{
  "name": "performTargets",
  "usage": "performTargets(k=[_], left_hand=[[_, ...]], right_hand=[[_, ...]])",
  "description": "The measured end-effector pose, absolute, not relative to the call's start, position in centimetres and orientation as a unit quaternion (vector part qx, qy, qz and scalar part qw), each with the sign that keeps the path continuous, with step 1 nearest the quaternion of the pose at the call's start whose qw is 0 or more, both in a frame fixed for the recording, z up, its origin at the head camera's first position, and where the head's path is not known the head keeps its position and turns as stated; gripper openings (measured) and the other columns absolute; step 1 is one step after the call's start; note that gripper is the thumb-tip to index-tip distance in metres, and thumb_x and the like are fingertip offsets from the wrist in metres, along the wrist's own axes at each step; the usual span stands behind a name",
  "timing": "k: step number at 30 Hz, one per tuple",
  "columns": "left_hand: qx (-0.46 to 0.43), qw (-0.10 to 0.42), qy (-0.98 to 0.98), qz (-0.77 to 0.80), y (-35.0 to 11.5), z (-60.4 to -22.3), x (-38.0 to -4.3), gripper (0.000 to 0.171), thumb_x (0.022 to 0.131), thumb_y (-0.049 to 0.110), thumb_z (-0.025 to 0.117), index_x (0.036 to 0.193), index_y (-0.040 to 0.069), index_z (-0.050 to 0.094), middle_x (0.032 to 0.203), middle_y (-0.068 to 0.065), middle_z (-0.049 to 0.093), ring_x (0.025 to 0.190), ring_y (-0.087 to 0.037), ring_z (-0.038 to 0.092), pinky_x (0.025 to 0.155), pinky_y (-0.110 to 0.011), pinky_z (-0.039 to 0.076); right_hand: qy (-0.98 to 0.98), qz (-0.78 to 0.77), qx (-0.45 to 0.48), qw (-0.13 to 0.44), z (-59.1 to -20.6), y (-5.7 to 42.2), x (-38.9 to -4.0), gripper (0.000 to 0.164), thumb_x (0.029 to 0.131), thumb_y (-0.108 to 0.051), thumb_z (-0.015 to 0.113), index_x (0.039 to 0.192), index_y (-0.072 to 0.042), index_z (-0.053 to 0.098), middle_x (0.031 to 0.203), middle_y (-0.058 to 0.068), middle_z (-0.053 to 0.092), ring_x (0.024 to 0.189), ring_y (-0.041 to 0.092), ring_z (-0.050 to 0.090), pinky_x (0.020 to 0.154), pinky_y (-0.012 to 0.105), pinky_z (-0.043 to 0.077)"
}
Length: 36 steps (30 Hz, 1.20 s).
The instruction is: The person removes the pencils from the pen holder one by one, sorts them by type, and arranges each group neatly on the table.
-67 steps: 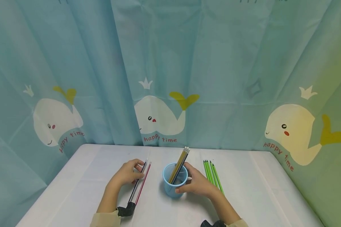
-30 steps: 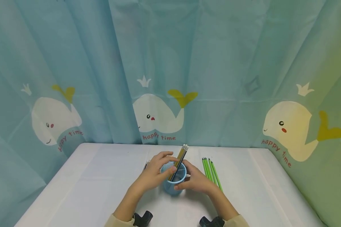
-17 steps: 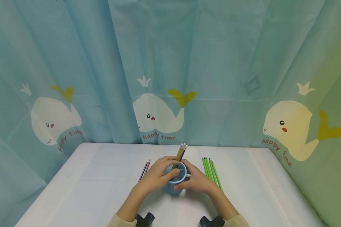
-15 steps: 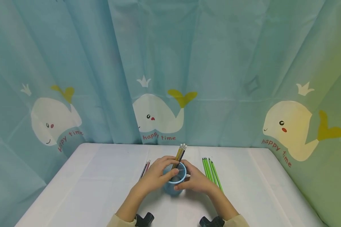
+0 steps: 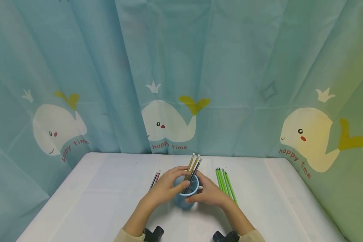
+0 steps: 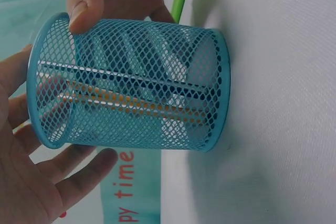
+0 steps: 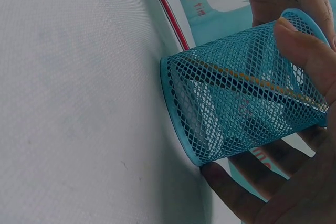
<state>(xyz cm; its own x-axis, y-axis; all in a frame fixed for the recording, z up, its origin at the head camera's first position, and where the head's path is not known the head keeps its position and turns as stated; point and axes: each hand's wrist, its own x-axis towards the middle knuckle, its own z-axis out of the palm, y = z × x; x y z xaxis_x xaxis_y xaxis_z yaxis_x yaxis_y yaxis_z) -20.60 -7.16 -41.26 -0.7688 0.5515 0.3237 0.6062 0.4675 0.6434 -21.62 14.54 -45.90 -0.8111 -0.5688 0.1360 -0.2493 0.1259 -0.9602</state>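
A light blue mesh pencil cup (image 5: 184, 202) stands upright on the white table. My right hand (image 5: 211, 192) grips its right side, thumb on the front and fingers round the back. Two gold pencils (image 5: 190, 163) and a dark pencil (image 5: 197, 168) stand inside, white eraser ends up and fanned apart. My left hand (image 5: 165, 186) is at the cup's left rim, with thumb and index finger at either side of the pencils. In the left wrist view its other fingers (image 6: 84, 177) stretch past the mesh. The pencils' lower ends show through the mesh near the base.
Several green pencils (image 5: 227, 185) lie on the table (image 5: 266, 201) to the right of the cup. Dark and red pencils (image 5: 155, 179) lie to the left, partly hidden behind my left hand. A whale-print curtain (image 5: 239, 131) hangs behind the table.
My left hand has moved right from the dark and red pencils to the cup's pencils. Those were bunched together and now stand fanned out. My right hand keeps its place on the cup.
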Motion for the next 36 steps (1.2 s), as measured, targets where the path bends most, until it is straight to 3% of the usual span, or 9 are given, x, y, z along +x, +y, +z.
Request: performTargets(k=[6, 16, 25, 36], left_hand=[[-0.331, 0.035, -0.856, -0.397, -7.3, -41.2, -20.7, 0.039, 0.100, 0.038, 0.059, 0.129, 0.011, 0.064, 0.140, -0.004, 0.057, 0.134, -0.027, 0.051, 0.109, -0.053, 0.042], [-0.310, 0.074, -0.847, -0.424, -7.6, -40.4, -20.6, 0.030, 0.097, 0.030, 0.066, 0.122, 0.012, 0.069, 0.127, 0.002, 0.057, 0.121, -0.020, 0.058, 0.096, -0.045, 0.053], [-0.315, 0.149, -0.814, -0.464, -7.8, -39.6, -20.7, 0.023, 0.092, 0.010, 0.071, 0.115, 0.012, 0.072, 0.120, 0.002, 0.060, 0.109, -0.017, 0.064, 0.089, -0.032, 0.057], [-0.298, 0.234, -0.752, -0.540, -8.0, -39.0, -20.6, 0.023, 0.088, 0.005, 0.075, 0.108, 0.012, 0.069, 0.114, 0.000, 0.060, 0.093, -0.016, 0.071, 0.078, -0.029, 0.060]], right_hand=[[0.732, -0.605, -0.280, 0.139, -45.9, 14.5, -21.7, 0.093, 0.077, -0.013, 0.085, 0.153, -0.019, 0.032, 0.151, 0.015, 0.045, 0.124, 0.029, 0.057, 0.094, 0.040, 0.056], [0.744, -0.599, -0.264, 0.132, -45.8, 14.6, -21.6, 0.090, 0.075, -0.014, 0.086, 0.150, -0.019, 0.036, 0.140, 0.008, 0.055, 0.123, 0.029, 0.056, 0.092, 0.041, 0.056], [0.753, -0.595, -0.250, 0.133, -45.7, 14.5, -21.6, 0.087, 0.074, -0.014, 0.087, 0.147, -0.014, 0.039, 0.140, 0.013, 0.055, 0.127, 0.032, 0.054, 0.096, 0.045, 0.054], [0.752, -0.597, -0.247, 0.134, -45.5, 14.5, -21.5, 0.084, 0.073, -0.014, 0.087, 0.144, -0.011, 0.041, 0.137, 0.013, 0.056, 0.127, 0.032, 0.054, 0.097, 0.048, 0.053]])
